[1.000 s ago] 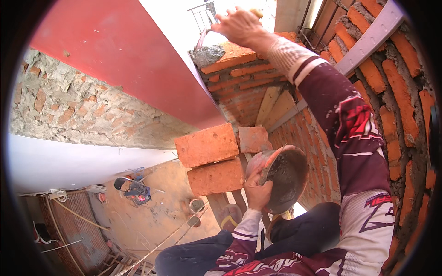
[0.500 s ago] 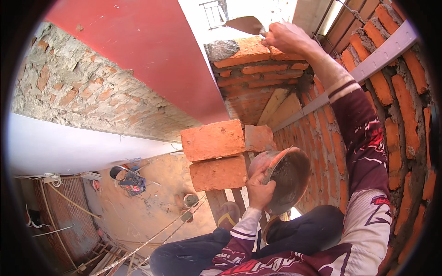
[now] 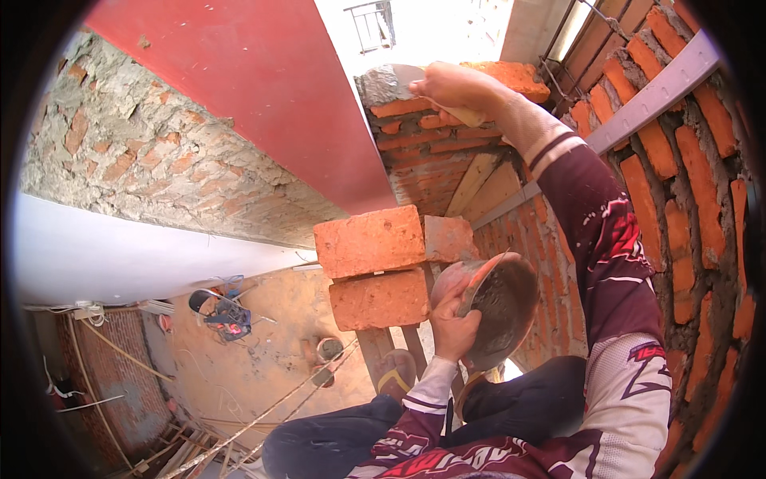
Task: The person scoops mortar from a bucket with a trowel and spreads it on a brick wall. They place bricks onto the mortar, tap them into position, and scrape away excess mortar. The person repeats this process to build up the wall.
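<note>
My left hand (image 3: 455, 331) grips the rim of a tilted bowl (image 3: 452, 279) with wet grey mortar (image 3: 507, 311) inside. Over the top course of a low brick wall (image 3: 431, 136), my right hand (image 3: 467, 89) is closed around a trowel; its wooden handle (image 3: 466, 116) sticks out below the fist. The trowel's blade (image 3: 410, 75) lies near the grey mortar lump (image 3: 378, 83) at the wall's left end, partly washed out by glare. An orange brick (image 3: 511, 77) lies on the wall top, right of my hand.
Loose bricks (image 3: 371, 243) are stacked beside the bowl, on planks (image 3: 379, 351) under my feet. A brick wall (image 3: 662, 160) with a pale straight bar (image 3: 654, 96) rises on the right. A red panel (image 3: 239, 80) slants at left. Ropes (image 3: 263, 419) cross above the sandy floor (image 3: 271, 343) far below.
My right hand has moved left and slightly down along the wall top, and the trowel has turned, its blade now at the mortar lump. My left hand and the bowl stay almost still.
</note>
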Tool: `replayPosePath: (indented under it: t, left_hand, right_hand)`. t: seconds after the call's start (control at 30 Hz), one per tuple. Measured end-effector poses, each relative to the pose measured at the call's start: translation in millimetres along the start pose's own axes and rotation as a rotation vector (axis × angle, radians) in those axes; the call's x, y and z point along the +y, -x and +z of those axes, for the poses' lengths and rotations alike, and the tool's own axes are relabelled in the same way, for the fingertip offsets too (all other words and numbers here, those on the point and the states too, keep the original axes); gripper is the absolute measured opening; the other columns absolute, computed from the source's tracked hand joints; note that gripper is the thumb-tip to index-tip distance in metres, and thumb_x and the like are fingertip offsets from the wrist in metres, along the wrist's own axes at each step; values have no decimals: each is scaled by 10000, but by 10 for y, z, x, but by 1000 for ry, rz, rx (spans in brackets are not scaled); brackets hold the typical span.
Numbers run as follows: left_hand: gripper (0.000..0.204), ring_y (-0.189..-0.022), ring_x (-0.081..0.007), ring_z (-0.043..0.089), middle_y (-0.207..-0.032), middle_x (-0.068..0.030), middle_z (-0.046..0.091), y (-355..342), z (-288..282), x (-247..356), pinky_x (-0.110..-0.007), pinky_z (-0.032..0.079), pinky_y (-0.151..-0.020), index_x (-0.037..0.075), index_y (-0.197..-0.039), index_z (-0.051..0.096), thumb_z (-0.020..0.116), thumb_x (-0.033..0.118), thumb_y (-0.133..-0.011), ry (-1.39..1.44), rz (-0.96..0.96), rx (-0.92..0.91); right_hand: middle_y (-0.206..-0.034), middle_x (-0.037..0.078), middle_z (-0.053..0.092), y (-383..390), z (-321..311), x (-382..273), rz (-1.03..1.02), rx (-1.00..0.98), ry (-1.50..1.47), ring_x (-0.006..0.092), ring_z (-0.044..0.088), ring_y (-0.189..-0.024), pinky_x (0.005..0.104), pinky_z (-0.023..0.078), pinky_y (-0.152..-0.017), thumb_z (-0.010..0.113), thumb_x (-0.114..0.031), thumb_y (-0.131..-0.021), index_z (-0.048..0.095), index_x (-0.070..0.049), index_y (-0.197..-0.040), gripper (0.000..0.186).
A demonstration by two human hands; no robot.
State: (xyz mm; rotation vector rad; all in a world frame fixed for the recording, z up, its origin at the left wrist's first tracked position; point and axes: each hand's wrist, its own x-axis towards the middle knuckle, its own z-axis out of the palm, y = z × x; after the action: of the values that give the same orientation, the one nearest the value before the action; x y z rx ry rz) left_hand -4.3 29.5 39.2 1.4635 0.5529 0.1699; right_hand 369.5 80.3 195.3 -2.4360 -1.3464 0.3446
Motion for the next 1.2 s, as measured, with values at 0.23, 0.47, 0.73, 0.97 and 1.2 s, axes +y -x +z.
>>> replayPosePath:
  t: [0.23,0.47,0.73,0.97,1.2]
  left_hand:
    - [194,-1310,-302,601,-1401,-192,644,6,24,-33,-360,434,-1111,-90,-893,705,631,11,-746,-4,1,1]
    - [202,-1322,-308,591,-1394,-212,642,1,5,-28,-369,427,-1120,-91,-904,712,626,2,-746,9,-3,-18]
    - [201,-1304,-286,607,-1382,-201,653,4,19,24,-356,439,-1107,-94,-891,723,630,10,-746,-9,-13,-6]
    - [213,-1297,-268,616,-1384,-200,654,-7,-36,-23,-349,440,-1105,-111,-895,711,629,13,-742,-14,24,16]
    - [228,-1293,-259,619,-1372,-207,660,-15,-34,-35,-345,434,-1112,-106,-904,715,628,20,-735,-28,44,-4]
  right_hand:
    - [-898,192,750,-171,39,-361,111,137,351,327,743,-817,453,582,-739,657,-282,-990,755,-38,-1016,265]
    - [-981,167,737,0,-108,-309,137,108,608,288,745,-888,415,591,-722,629,-168,-963,730,-58,-1056,177]
    - [-1038,153,699,93,44,-160,193,180,655,277,732,-907,403,602,-727,585,-131,-978,676,-60,-1122,185]
    - [-1035,160,664,787,467,395,204,359,116,345,680,-945,484,540,-823,699,-263,-936,608,-82,-1119,273]
    - [-951,256,692,960,1076,510,236,152,-322,419,684,-938,489,525,-814,711,-319,-909,625,3,-1078,373]
